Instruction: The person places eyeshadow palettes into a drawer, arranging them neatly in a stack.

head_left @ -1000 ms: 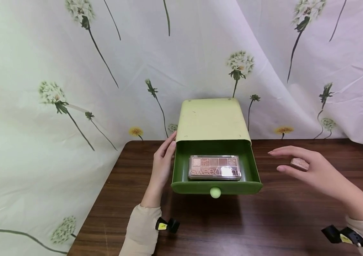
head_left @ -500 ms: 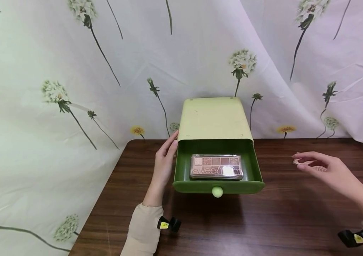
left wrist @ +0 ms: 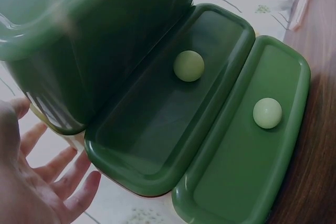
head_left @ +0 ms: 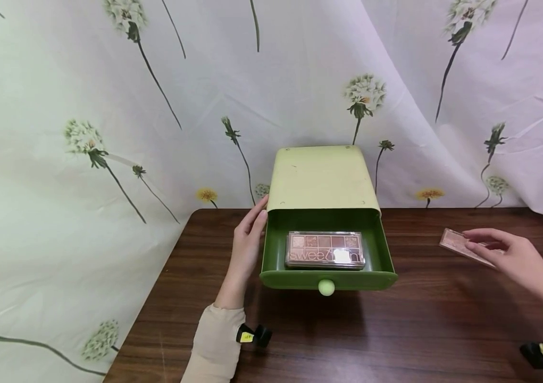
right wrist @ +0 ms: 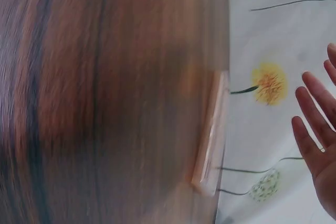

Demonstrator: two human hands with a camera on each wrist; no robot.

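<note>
A light green box (head_left: 321, 178) stands at the back of the wooden table (head_left: 395, 330). Its dark green drawer (head_left: 271, 255) is pulled out, and an eyeshadow palette (head_left: 325, 249) lies flat inside it. My left hand (head_left: 247, 239) rests with straight fingers against the box's left side; its open fingers (left wrist: 58, 182) show beside the green wall. A small pink palette (head_left: 458, 243) lies on the table far right. My right hand (head_left: 510, 258) hovers at it, with straight fingers (right wrist: 315, 135) spread just off the palette's edge (right wrist: 212, 140).
A pale round knob (head_left: 326, 287) sits on the drawer front. The left wrist view shows two green fronts, each with a knob (left wrist: 267, 113). A flower-print cloth (head_left: 108, 133) hangs behind and drapes left of the table. Bare wood lies in front of the drawer.
My right hand has moved right and away from the drawer, out to the small pink palette on the table. The left hand, box and drawer have stayed put.
</note>
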